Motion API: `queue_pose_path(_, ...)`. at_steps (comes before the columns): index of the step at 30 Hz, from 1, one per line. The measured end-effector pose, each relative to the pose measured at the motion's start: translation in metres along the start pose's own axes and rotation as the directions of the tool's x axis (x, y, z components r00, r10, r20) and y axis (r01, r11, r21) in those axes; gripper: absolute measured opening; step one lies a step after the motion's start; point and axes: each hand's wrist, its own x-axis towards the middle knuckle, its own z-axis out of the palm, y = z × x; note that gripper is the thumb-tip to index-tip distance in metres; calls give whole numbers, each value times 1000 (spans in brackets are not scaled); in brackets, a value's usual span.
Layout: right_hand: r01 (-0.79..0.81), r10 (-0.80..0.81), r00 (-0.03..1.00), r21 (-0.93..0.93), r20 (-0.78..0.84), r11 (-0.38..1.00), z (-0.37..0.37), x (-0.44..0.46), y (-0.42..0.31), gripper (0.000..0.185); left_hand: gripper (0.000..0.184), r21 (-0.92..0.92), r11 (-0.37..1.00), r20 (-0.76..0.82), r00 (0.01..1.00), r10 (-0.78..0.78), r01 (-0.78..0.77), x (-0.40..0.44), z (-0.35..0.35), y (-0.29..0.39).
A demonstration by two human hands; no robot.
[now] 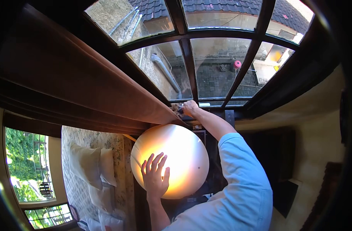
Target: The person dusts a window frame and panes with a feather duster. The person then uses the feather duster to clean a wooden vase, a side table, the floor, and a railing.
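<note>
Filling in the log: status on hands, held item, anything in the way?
Right hand closed on brush-like item, by window frame. Left hand open, spread over lit lamp, contact unclear. Curtain hangs close beside the item.

We list a bedroom: one bed [73, 188], patterned, with white pillows [83, 163]; one long brown curtain [87, 73]; one dark-framed, multi-paned window [188, 63] onto a paved yard [214, 82]; one lit round lampshade [189, 154].

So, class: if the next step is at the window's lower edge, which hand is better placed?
Probably the right. The right hand is low beside the window, closed on a brownish item too unclear to name. The left hand is farther back, spread over the pale round object.
</note>
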Motion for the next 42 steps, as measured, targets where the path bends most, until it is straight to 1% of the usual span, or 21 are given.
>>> queue_pose_path(3, -118, 104, 970, 54, 219, 992, -11, 3, 4, 20, 40, -7, 1000, 0, 1000, 2, -2, 0, 0, 0)
queue_pose_path(4, -39, 36, 989, 15, 146, 999, -16, 2, 5, 19, 40, -6, 1000, 0, 1000, 1, -1, -2, 0, 0)
queue_pose_path(7, 61, -60, 998, -60, 11, 996, -30, -5, 8, 19, 39, -4, 1000, -6, 1000, 1, -1, -1, 1, -1)
queue_pose_path(8, 39, -41, 998, -53, -50, 998, -13, 1, 13, 20, 39, -5, 1000, -4, 1000, 0, 0, -2, 2, -1)
queue_pose_path(11, -122, 122, 990, -7, 70, 992, 4, 0, 21, 19, 39, -9, 1000, -5, 1000, 1, -1, -1, 0, -2)
queue_pose_path(12, -163, 173, 975, -87, 139, 983, -2, -6, 22, 18, 39, -14, 1000, -2, 1000, 2, -2, -1, 0, -2)
queue_pose_path(13, -145, 154, 985, -98, 83, 985, 10, -5, 31, 16, 39, -12, 1000, -3, 1000, 4, -4, -2, 0, -2)
queue_pose_path(15, -50, 53, 996, -30, 74, 998, -37, -39, 40, 15, 39, -11, 1000, -7, 1000, 4, -4, -2, 1, -2)
queue_pose_path(16, -71, 71, 997, 64, 6, 995, -23, -38, 53, 16, 39, -2, 1000, -1, 1000, 4, -4, -1, -1, -2)
queue_pose_path(17, -103, 107, 994, 97, -35, 990, -19, -45, 58, 18, 39, 3, 1000, -4, 1000, 4, -4, -1, -1, -1)
queue_pose_path(19, -136, 148, 986, 158, -72, 978, -13, -59, 71, 17, 39, 16, 1000, -13, 1000, 8, -7, -1, -1, 0)
queue_pose_path(22, -198, 196, 980, 75, 36, 977, -18, -74, 90, 17, 39, 9, 1000, -27, 1000, 6, -5, -3, 1, 0)
queue_pose_path(25, -131, 131, 991, 34, 7, 991, -36, -86, 93, 16, 39, 7, 1000, -34, 999, 7, -7, 0, 0, -1)
queue_pose_path(26, -172, 172, 985, 61, 12, 983, -53, -99, 87, 15, 39, -2, 1000, -29, 1000, 5, -5, -2, 1, -1)
queue_pose_path(29, -225, 225, 974, 11, -1, 974, -36, -101, 107, 15, 39, -3, 1000, -30, 1000, 8, -8, -2, 1, -1)
queue_pose_path(30, -197, 198, 980, -23, 24, 980, -27, -97, 116, 12, 38, -1, 1000, -32, 999, 11, -11, -2, 2, -1)
queue_pose_path(33, -260, 259, 965, 4, -49, 966, -13, -103, 126, 12, 38, 2, 1000, -45, 999, 13, -13, -3, 2, -1)
queue_pose_path(34, -249, 250, 966, 25, -71, 968, -10, -108, 128, 10, 38, -1, 1000, -46, 999, 15, -15, -2, 2, 0)
queue_pose_path(37, -291, 298, 950, 81, -99, 953, 3, -113, 132, 10, 38, -5, 1000, -40, 999, 15, -15, -2, 1, -1)
queue_pose_path(41, -230, 234, 971, 76, -51, 970, -2, -119, 135, 15, 38, 5, 1000, -46, 999, 22, -22, -2, 3, -2)
queue_pose_path(42, -249, 254, 965, 83, -67, 965, -2, -121, 136, 15, 38, 7, 1000, -49, 999, 20, -20, -2, 4, -2)
